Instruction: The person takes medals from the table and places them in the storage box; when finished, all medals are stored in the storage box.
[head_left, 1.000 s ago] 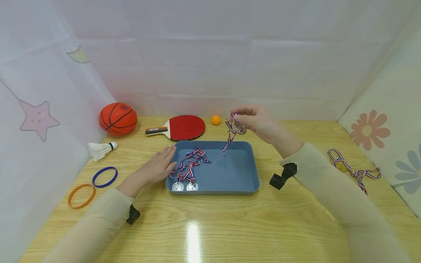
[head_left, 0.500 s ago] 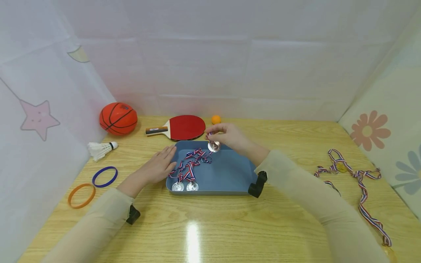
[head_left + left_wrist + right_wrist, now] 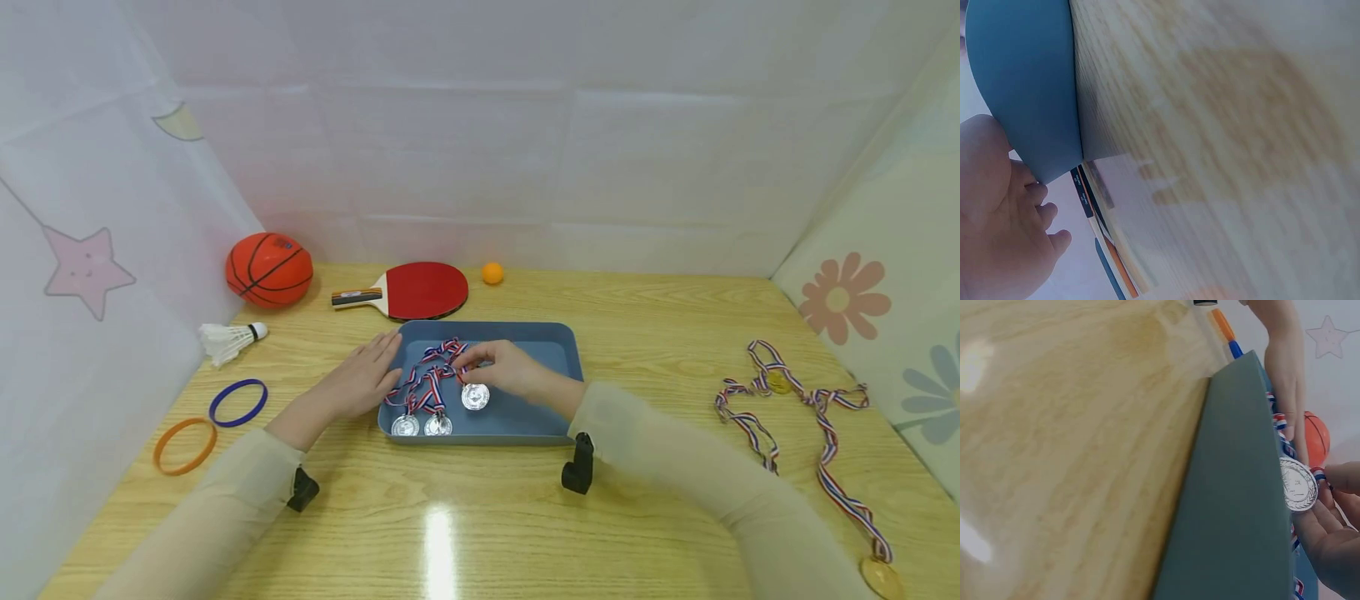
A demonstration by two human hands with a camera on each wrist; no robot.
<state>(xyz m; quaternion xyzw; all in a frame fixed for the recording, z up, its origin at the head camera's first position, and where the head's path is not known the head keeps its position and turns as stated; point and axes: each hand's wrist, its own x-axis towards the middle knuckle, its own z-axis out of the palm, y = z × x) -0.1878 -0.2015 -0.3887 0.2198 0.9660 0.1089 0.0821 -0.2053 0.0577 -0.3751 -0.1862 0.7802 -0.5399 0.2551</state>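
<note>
My right hand is over the blue-grey tray, pinching the striped ribbon of a silver medal between thumb and fingers. In the right wrist view that medal hangs just below the fingertips, beyond the tray's near wall. Two more silver medals, one at the corner and another beside it, lie in the tray's front left, their red, white and blue ribbons bunched behind them. My left hand rests with straight fingers on the tray's left rim.
Behind the tray are a red table tennis paddle and an orange ball. A small basketball, shuttlecock, blue wristband and orange wristband are at left. Gold medals with ribbons lie at right.
My right hand has carried the silver medal leftward and down from above the tray's back right to inside the tray, beside the other medals. The left hand has stayed put.
</note>
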